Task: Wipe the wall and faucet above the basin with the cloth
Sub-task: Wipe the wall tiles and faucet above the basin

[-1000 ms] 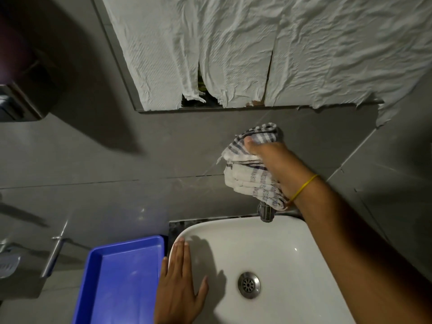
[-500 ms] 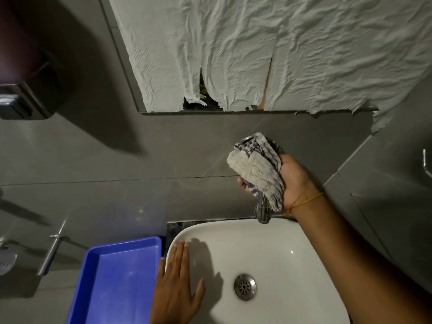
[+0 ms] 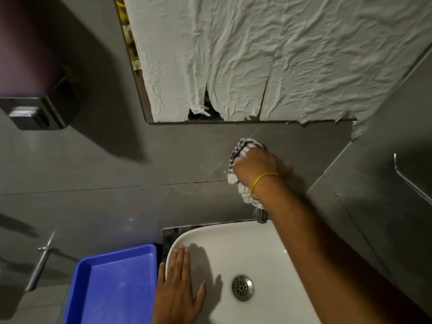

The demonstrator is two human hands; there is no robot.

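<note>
My right hand (image 3: 258, 166) grips a white cloth with dark checks (image 3: 240, 150) and presses it flat against the grey tiled wall (image 3: 187, 155) above the basin. A tail of the cloth hangs down past my wrist. Just below it, the chrome faucet (image 3: 260, 215) sticks out from the wall, mostly hidden by my forearm. The white basin (image 3: 264, 244) with its metal drain (image 3: 242, 288) lies underneath. My left hand (image 3: 178, 291) rests flat on the basin's left rim with fingers spread and holds nothing.
A blue plastic tray (image 3: 112, 284) sits left of the basin. Crumpled white paper (image 3: 268, 59) covers the mirror above. A metal dispenser (image 3: 32, 113) hangs on the wall at upper left, and a metal handle (image 3: 38, 267) sits at lower left.
My right hand turned the cloth from facing me back onto the wall and moved up, pressing it against the tiles. My left hand stayed on the basin rim.
</note>
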